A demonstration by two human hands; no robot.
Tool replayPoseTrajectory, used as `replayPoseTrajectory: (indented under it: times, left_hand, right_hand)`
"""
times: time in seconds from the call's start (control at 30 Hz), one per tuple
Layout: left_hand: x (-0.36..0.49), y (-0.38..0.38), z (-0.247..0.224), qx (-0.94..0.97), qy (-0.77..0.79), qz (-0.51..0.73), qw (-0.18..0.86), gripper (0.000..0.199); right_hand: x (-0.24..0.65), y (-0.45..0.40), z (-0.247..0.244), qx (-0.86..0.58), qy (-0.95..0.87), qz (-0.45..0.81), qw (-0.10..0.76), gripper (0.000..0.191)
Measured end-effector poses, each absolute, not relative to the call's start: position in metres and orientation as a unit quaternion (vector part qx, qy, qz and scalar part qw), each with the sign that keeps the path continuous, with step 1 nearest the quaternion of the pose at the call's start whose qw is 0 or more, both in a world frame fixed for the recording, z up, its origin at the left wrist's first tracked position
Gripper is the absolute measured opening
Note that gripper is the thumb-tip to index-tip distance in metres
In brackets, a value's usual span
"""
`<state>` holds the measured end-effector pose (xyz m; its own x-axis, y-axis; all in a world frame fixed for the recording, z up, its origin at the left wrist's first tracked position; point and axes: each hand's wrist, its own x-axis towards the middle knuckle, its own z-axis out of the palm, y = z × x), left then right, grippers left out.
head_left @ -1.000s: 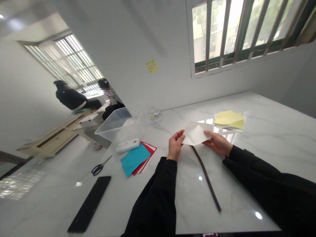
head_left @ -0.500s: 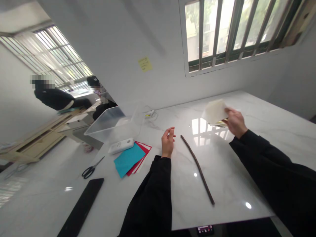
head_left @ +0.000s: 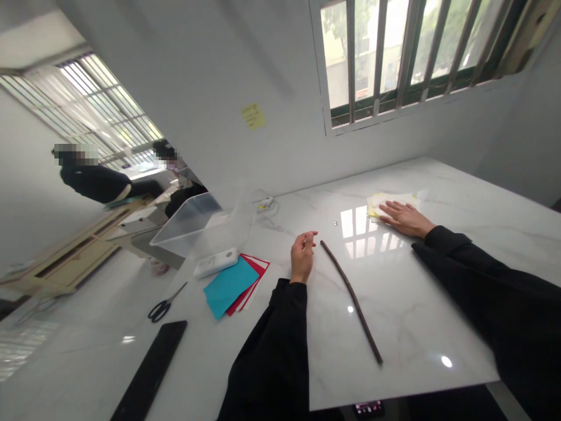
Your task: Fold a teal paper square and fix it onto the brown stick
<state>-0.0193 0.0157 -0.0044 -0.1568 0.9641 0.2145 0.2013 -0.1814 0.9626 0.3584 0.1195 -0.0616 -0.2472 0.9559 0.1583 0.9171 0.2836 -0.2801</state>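
My right hand (head_left: pixel 405 219) lies flat on a white paper sheet (head_left: pixel 394 199), which rests on yellow paper (head_left: pixel 372 209) at the far right of the white marble table (head_left: pixel 421 304). My left hand (head_left: pixel 302 255) rests with loosely curled fingers and holds nothing. The nearest thing to it is a thin dark brown stick (head_left: pixel 353 301), lying diagonally just to its right without touching it.
Left of my left hand lie blue and red paper sheets (head_left: pixel 228 287), a white device (head_left: pixel 215 262), a clear plastic bin (head_left: pixel 188 225), scissors (head_left: pixel 160 311) and a long black slab (head_left: pixel 149 371). Two seated people (head_left: pixel 94 182) are beyond the table's left side.
My right hand has come down from the air and laid the white sheet on the yellow paper. My left hand, apart from the sheet since the oldest frame, has barely moved.
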Motion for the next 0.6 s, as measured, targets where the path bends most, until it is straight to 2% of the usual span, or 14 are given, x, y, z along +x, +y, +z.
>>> replayPoseTrajectory:
  times: [0.17,0.4,0.5,0.6]
  left_hand:
    - [-0.019,0.016,-0.009,0.544,0.537,0.542,0.349,0.044]
    - [-0.018,0.012,-0.010,0.601,0.551,0.516,0.263,0.018]
    - [-0.018,0.009,-0.008,0.621,0.553,0.502,0.237,0.017]
    - [-0.017,0.006,-0.007,0.634,0.557,0.492,0.214,0.018]
  right_hand:
    - [0.362,0.115,-0.061,-0.588,-0.772,0.085,0.224,0.062]
    - [0.321,0.089,-0.038,-0.591,-0.714,0.001,0.374,0.051]
    - [0.271,0.060,-0.022,-0.539,-0.725,0.050,0.426,0.045]
    - [0.212,0.028,-0.015,-0.461,-0.757,0.142,0.441,0.036]
